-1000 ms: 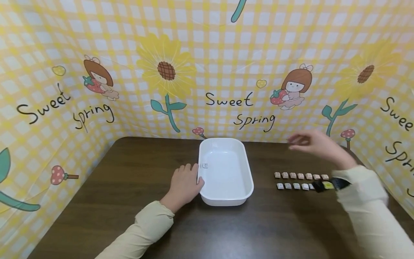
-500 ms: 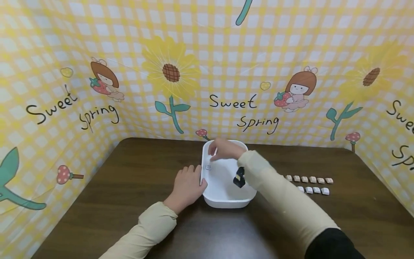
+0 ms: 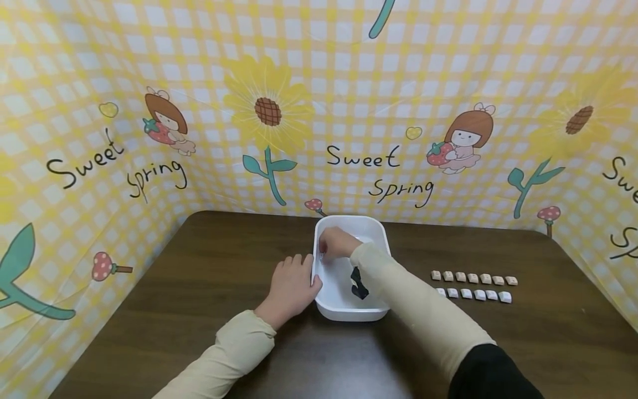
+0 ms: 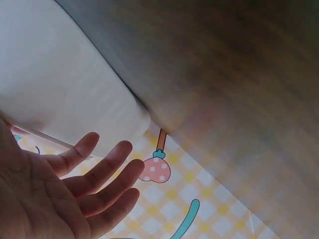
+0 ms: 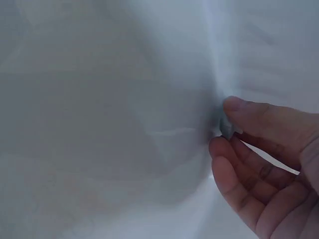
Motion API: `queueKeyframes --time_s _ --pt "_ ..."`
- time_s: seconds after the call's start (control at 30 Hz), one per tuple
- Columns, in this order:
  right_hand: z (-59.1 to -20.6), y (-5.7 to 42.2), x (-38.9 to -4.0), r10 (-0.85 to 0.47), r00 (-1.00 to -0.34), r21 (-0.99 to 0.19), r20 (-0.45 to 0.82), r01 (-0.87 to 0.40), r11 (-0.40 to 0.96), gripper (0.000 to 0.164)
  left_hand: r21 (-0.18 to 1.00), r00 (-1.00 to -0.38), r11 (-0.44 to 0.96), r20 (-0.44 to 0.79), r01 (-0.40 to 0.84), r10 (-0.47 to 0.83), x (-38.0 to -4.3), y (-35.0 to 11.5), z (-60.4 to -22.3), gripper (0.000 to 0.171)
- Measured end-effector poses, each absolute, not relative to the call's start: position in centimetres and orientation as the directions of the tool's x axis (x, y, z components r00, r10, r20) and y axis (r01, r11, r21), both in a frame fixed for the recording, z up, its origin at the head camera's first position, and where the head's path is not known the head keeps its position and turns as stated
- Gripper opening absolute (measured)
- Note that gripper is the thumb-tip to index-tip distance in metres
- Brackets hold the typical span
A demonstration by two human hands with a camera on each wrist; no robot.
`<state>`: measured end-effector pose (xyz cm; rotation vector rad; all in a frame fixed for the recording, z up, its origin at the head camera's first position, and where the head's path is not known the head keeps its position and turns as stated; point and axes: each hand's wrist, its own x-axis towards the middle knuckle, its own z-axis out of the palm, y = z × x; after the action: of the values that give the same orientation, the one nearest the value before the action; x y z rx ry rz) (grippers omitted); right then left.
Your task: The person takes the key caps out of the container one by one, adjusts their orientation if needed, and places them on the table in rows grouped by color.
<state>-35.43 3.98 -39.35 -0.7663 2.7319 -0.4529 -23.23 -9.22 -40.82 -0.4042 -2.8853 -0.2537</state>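
Observation:
My right hand [image 3: 339,244] reaches down inside the white tray [image 3: 351,314], near its left wall. In the right wrist view, thumb and fingertips pinch a small pale keycap [image 5: 227,127] close to where the wall meets the floor; most of it is covered by the fingers. My left hand [image 3: 291,285] rests at the tray's left rim, thumb over the edge. Seen from the left wrist, its fingers [image 4: 107,172] stretch loosely along the outer wall and are spread apart.
To the right of the tray lie two rows of keycaps, a beige row [image 3: 473,278] behind a white row [image 3: 479,295]. All stand on a dark wooden table [image 3: 239,238]. A yellow checked cloth [image 3: 299,72] hangs behind and at both sides.
From above the table's right side, my right hand has swung left and down into the tray and now pinches the keycap at its left wall. The left hand stays at the rim.

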Motion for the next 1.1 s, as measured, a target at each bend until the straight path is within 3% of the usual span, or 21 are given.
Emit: queueKeyframes --time_s 0.3,0.53,0.77,1.1 --pt "-35.5 6.7 -33.5 -0.603 -0.791 -0.471 -0.100 -0.496 0.729 0.015 0.135 -0.941 0.949 0.229 0.286 0.251 -23.3 -9.0 -40.8 0.040" --pt "-33.1 10.0 -30.7 -0.574 -0.819 -0.593 -0.014 -0.455 0.664 0.014 0.138 -0.939 0.948 0.235 0.287 0.250 -23.3 -9.1 -40.6 0.040" --pt "-32.9 13.4 -28.0 -0.551 -0.834 -0.726 0.033 -0.399 0.560 0.014 0.133 -0.941 0.950 0.228 0.284 0.249 -23.2 -9.1 -40.6 0.040" --pt "-33.8 16.7 -26.3 -0.493 -0.862 -0.763 0.118 -0.396 0.511 0.016 0.126 -0.947 0.954 0.211 0.272 0.242 -23.3 -9.1 -40.5 0.040"
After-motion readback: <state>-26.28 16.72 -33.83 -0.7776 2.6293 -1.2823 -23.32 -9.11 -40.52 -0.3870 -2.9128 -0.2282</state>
